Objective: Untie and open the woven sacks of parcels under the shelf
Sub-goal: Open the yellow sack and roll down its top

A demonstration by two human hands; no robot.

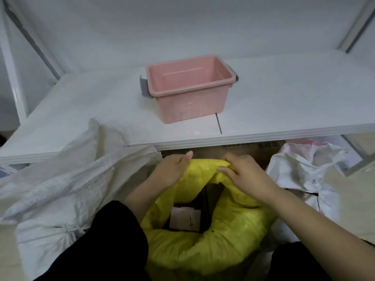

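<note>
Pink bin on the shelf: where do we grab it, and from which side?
Take the pink bin by the gray handles on its two short ends, coming in from left and right at once. It stands upright on the shelf with a long wall facing the camera, so both ends look free. The out-turned rim should also take a grip from above.

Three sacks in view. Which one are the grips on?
The yellow sack, in the middle: left grip and right grip both hold its far rim. The left white sack and right white sack are untouched.
</note>
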